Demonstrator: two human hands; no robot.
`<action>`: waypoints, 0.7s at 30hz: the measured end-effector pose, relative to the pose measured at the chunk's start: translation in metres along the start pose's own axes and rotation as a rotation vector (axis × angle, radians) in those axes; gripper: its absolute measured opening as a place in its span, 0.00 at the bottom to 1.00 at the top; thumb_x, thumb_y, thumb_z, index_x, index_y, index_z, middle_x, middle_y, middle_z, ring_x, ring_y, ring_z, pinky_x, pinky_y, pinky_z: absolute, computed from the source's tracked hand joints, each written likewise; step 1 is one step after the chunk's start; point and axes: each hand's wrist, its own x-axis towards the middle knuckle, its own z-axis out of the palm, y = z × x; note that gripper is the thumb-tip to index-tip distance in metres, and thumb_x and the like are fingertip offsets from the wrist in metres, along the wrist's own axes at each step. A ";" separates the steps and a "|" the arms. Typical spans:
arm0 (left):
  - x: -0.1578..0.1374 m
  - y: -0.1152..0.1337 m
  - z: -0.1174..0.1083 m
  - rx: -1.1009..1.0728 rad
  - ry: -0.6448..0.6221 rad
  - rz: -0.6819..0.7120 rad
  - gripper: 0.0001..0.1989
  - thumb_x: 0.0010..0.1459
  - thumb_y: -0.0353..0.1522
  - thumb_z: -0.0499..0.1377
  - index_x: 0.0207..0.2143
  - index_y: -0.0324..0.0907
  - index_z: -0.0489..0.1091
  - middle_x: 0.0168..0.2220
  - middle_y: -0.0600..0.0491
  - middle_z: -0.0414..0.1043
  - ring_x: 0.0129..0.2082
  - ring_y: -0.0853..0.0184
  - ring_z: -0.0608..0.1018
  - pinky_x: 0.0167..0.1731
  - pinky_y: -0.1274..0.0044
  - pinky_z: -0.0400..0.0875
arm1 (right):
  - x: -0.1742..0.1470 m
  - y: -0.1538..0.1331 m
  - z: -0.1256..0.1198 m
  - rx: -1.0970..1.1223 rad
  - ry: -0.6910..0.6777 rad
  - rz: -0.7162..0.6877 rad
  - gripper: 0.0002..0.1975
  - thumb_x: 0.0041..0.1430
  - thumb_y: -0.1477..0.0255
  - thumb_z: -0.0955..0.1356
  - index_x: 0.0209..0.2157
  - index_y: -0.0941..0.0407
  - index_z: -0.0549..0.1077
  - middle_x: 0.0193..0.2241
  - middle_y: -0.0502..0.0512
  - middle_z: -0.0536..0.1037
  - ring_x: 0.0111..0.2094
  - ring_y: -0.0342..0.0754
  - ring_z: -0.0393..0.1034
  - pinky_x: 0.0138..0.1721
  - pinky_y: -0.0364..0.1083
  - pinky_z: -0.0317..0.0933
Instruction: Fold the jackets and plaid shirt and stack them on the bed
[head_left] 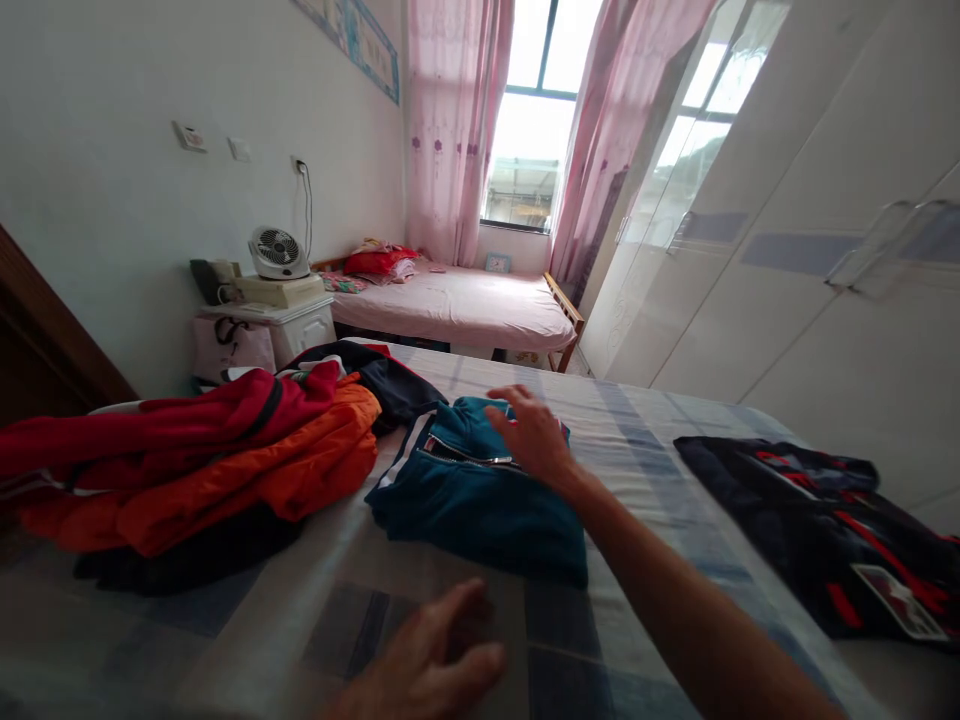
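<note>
A teal zip-up jacket [480, 520], folded into a compact bundle, lies on the bed with its zipper facing up and a white-and-navy stripe along its left side. My right hand [532, 435] is over the jacket's far right part, fingers stretched out and holding nothing; whether it touches the cloth I cannot tell. Closer to me, my left hand [431, 655] hovers near the bed's front, slightly blurred, thumb and fingers apart with nothing between them. Left of the jacket is a heap with a red garment [247, 410], an orange garment [300, 470] and dark clothes [390, 385].
The bed's checked sheet [637, 520] spreads under everything. A black-and-red folded garment [832, 530] lies at the right. Beyond stand a second bed with a pink sheet [457, 305], a white fan [277, 250] on a bedside cabinet [307, 330], and white wardrobes [795, 330].
</note>
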 end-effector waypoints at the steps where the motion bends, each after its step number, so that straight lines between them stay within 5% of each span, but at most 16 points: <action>1: -0.001 -0.001 -0.003 -0.263 0.058 -0.108 0.18 0.51 0.40 0.63 0.44 0.44 0.71 0.46 0.44 0.76 0.43 0.57 0.79 0.46 0.66 0.73 | 0.003 0.019 -0.010 -0.005 0.043 0.151 0.18 0.60 0.65 0.64 0.50 0.58 0.70 0.53 0.62 0.68 0.54 0.53 0.61 0.57 0.51 0.50; 4: 0.004 0.001 -0.007 -0.801 0.268 -0.254 0.12 0.54 0.35 0.61 0.40 0.37 0.71 0.45 0.40 0.75 0.44 0.59 0.79 0.47 0.71 0.72 | 0.006 0.070 -0.031 0.144 0.014 0.515 0.25 0.55 0.63 0.68 0.51 0.61 0.68 0.56 0.67 0.65 0.60 0.58 0.53 0.59 0.53 0.47; 6: 0.011 0.006 -0.008 -0.922 0.359 -0.228 0.12 0.56 0.32 0.60 0.43 0.37 0.70 0.47 0.41 0.75 0.45 0.62 0.79 0.47 0.74 0.73 | 0.002 0.090 -0.034 0.266 -0.086 0.615 0.23 0.54 0.58 0.68 0.46 0.60 0.71 0.48 0.64 0.72 0.54 0.55 0.63 0.53 0.52 0.57; 10: 0.026 0.016 -0.009 -0.979 0.391 -0.229 0.14 0.59 0.34 0.59 0.46 0.41 0.69 0.47 0.47 0.75 0.43 0.66 0.79 0.41 0.77 0.75 | -0.007 0.101 -0.027 0.523 -0.237 0.672 0.22 0.53 0.54 0.67 0.38 0.59 0.73 0.33 0.56 0.79 0.35 0.47 0.72 0.36 0.46 0.67; 13: 0.042 0.020 -0.011 -0.963 0.446 -0.245 0.13 0.56 0.34 0.62 0.45 0.43 0.70 0.42 0.51 0.76 0.35 0.69 0.80 0.35 0.79 0.75 | -0.007 0.096 -0.023 0.692 -0.273 0.669 0.18 0.49 0.60 0.71 0.35 0.60 0.74 0.29 0.56 0.79 0.30 0.46 0.73 0.32 0.44 0.68; 17: 0.065 0.033 -0.018 -0.892 0.529 -0.182 0.14 0.53 0.30 0.63 0.44 0.44 0.70 0.39 0.53 0.77 0.29 0.71 0.78 0.29 0.79 0.74 | -0.007 0.080 -0.039 0.837 -0.185 0.634 0.10 0.47 0.68 0.71 0.30 0.59 0.73 0.25 0.54 0.79 0.25 0.44 0.72 0.32 0.43 0.68; 21: 0.080 0.066 -0.030 -0.784 0.430 0.079 0.13 0.54 0.31 0.61 0.44 0.44 0.71 0.43 0.53 0.77 0.35 0.68 0.79 0.34 0.77 0.76 | -0.035 0.053 -0.079 0.979 -0.018 0.569 0.09 0.47 0.67 0.71 0.29 0.58 0.73 0.24 0.52 0.78 0.24 0.43 0.72 0.31 0.42 0.68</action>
